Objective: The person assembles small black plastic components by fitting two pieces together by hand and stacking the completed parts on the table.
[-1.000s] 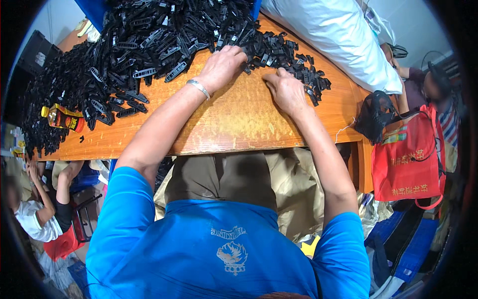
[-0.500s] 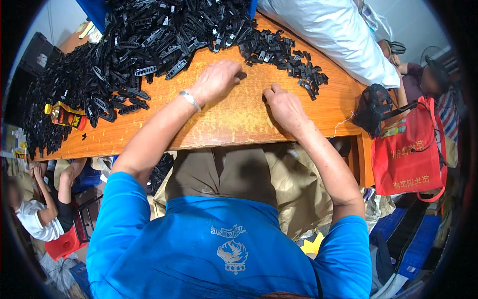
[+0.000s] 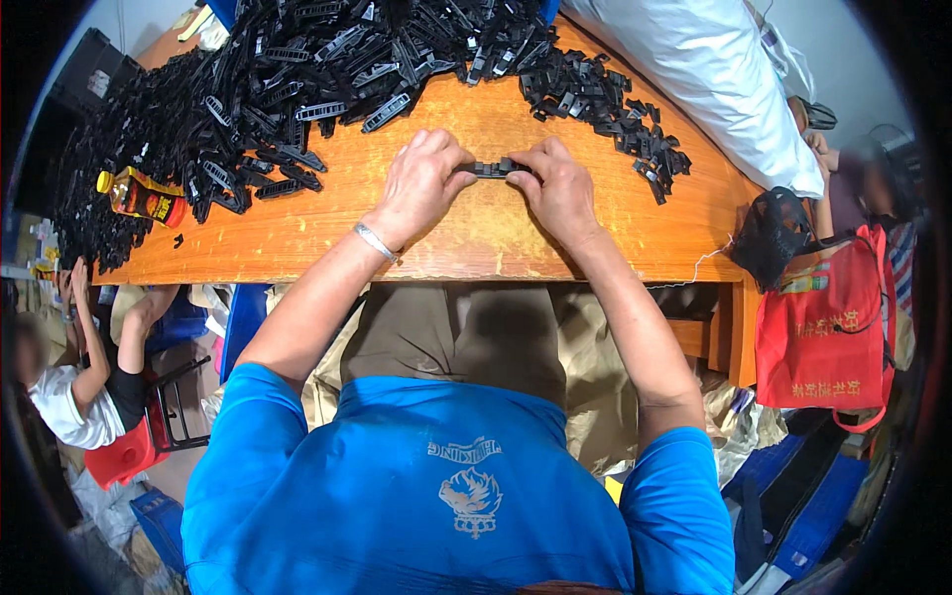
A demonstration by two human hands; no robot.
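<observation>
Between my two hands, just above the wooden table point(image 3: 446, 243), is a small black plastic part point(image 3: 492, 170), long and narrow and lying crosswise. My left hand point(image 3: 421, 183) pinches its left end between thumb and fingers. At the right end, my right hand point(image 3: 557, 188) grips it the same way, so the fingertips hide both ends. Beyond my left hand spreads a large heap of long black slotted plastic parts point(image 3: 327, 109). Past my right hand lies a smaller pile of short black plastic pieces point(image 3: 605, 104).
A yellow-capped bottle point(image 3: 144, 196) lies against the heap at the left. A large white sack point(image 3: 694, 79) borders the table's far right. A red bag point(image 3: 825, 322) and a black mesh bag point(image 3: 773, 233) hang at the right edge. Another person point(image 3: 84, 397) sits at the left.
My hands have come together from apart and now both grip one black part between them. The view has shifted slightly, so the table appears further right.
</observation>
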